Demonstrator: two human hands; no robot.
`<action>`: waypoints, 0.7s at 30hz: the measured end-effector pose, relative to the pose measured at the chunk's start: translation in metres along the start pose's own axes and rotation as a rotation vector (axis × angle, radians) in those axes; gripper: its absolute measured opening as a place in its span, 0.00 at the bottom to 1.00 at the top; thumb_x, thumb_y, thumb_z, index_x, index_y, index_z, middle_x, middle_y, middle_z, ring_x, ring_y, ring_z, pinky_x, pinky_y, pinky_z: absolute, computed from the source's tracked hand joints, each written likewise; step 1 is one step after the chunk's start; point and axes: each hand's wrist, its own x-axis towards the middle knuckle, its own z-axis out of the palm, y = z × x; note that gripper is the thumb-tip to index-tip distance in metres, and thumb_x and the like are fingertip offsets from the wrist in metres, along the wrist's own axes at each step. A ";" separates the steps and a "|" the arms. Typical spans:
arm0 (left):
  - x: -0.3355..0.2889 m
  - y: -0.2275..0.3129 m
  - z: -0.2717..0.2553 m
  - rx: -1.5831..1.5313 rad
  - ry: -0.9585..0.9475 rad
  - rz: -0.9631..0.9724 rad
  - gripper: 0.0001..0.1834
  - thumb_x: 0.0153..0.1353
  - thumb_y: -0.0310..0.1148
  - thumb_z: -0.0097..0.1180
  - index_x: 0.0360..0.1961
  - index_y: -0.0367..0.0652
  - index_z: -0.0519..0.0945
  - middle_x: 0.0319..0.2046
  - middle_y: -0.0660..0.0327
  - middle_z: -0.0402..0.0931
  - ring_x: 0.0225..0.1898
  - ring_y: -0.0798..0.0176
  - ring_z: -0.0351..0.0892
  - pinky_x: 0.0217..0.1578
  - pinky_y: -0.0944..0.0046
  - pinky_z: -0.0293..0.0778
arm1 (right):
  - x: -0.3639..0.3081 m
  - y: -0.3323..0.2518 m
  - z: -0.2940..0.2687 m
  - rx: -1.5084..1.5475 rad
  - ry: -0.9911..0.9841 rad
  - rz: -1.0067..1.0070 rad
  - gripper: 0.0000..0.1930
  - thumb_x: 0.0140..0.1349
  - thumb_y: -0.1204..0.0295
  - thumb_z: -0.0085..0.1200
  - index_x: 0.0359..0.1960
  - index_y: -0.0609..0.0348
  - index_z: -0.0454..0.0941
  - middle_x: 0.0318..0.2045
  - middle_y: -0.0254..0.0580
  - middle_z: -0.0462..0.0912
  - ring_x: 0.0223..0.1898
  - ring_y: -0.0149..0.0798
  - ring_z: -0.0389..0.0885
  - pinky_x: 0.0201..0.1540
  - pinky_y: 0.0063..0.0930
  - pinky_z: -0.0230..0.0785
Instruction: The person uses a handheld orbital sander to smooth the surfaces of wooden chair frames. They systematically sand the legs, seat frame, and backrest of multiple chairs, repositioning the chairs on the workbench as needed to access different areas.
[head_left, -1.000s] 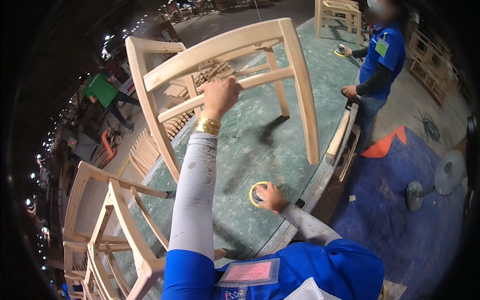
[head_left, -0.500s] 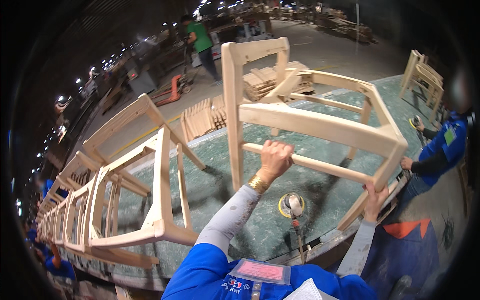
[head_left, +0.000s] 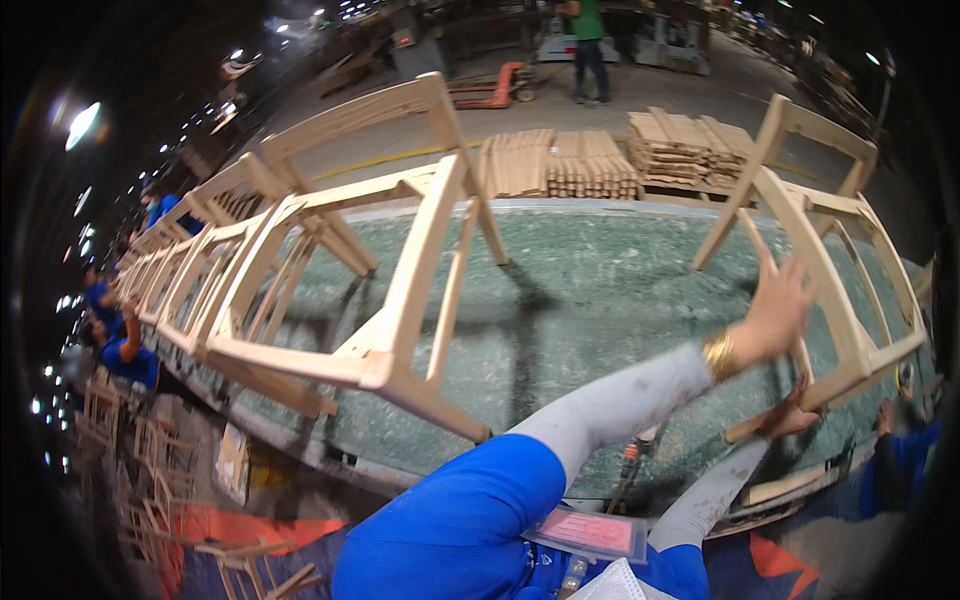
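Chair at right on a green table, left hand blurred beside its rung, grip impossible to tell, right hand wrapped on its low near leg, chair row at left, wood stacks far.

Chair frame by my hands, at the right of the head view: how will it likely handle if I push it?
The chair frame should stay stiff, being solid-looking wooden rails joined at the corners. It is probably light for its size, with an open seat and back. It would likely slide rather than roll, since its legs are straight.
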 end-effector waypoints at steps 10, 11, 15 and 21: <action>-0.342 -0.005 -0.231 -0.461 -0.947 -0.714 0.15 0.55 0.41 0.56 0.29 0.37 0.76 0.24 0.51 0.75 0.28 0.51 0.76 0.31 0.55 0.70 | -0.113 -0.183 0.070 0.563 -0.426 -0.344 0.23 0.61 0.67 0.54 0.53 0.67 0.66 0.52 0.50 0.70 0.55 0.48 0.68 0.54 0.39 0.64; -0.365 0.000 -0.268 -0.311 -0.811 -0.912 0.18 0.56 0.45 0.55 0.29 0.36 0.77 0.25 0.51 0.76 0.29 0.53 0.77 0.31 0.54 0.71 | -0.147 -0.207 0.092 0.848 -0.673 -0.199 0.20 0.64 0.66 0.49 0.54 0.66 0.66 0.52 0.49 0.70 0.57 0.46 0.67 0.56 0.37 0.63; -0.394 0.035 -0.370 0.160 -0.232 -1.481 0.25 0.53 0.45 0.60 0.45 0.35 0.74 0.41 0.47 0.75 0.44 0.53 0.76 0.46 0.61 0.70 | -0.285 -0.352 0.155 1.104 -1.524 0.148 0.23 0.70 0.58 0.34 0.57 0.63 0.65 0.54 0.49 0.69 0.59 0.43 0.65 0.63 0.31 0.53; -0.324 0.021 -0.339 0.389 0.402 -0.862 0.43 0.46 0.38 0.68 0.59 0.35 0.57 0.52 0.47 0.64 0.57 0.51 0.64 0.57 0.59 0.60 | -0.386 -0.509 0.252 1.296 -1.832 0.386 0.31 0.67 0.44 0.29 0.47 0.62 0.70 0.39 0.46 0.77 0.40 0.38 0.77 0.48 0.28 0.65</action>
